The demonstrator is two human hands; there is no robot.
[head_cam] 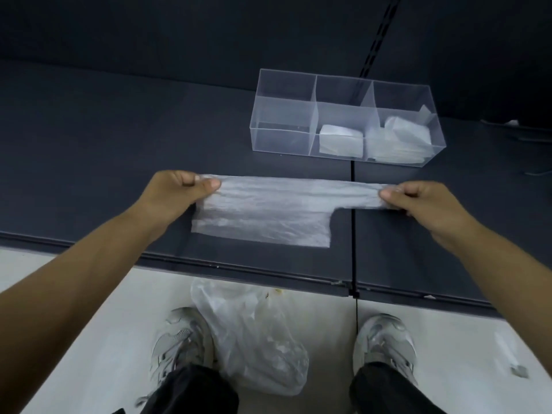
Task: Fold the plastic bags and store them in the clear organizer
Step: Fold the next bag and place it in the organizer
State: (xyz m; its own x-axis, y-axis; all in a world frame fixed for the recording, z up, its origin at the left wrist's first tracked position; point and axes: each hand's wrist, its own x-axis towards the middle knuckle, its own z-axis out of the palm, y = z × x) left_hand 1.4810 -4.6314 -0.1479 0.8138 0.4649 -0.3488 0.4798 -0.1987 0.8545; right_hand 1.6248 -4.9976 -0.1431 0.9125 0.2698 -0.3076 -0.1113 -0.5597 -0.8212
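Head view: thin translucent white plastic bag (263, 213) stretched over dark grey tabletop (89, 144), long axis nine to three; left hand (176, 189) pinching the nine o'clock end, right hand (418, 201) pinching the handle strip at three. At one o'clock, clear three-compartment organizer (283, 138), nearer right hand.

Wide, dark grey matte counter (104, 144), cut by a thin black seam (353, 234) from the front edge toward the back. Behind it, a dark wall panel (179, 31) with a black slotted metal rail (379, 34). At the counter's far right, thin dark cables (534, 138), blurred. Below the front edge, pale grey floor (104, 294). Standing there well apart, a light grey mesh left sneaker (179, 339) and its matching right sneaker (385, 345), under black trouser legs (191, 389). Further right on the floor, a small grey object (519, 370), too small to identify.
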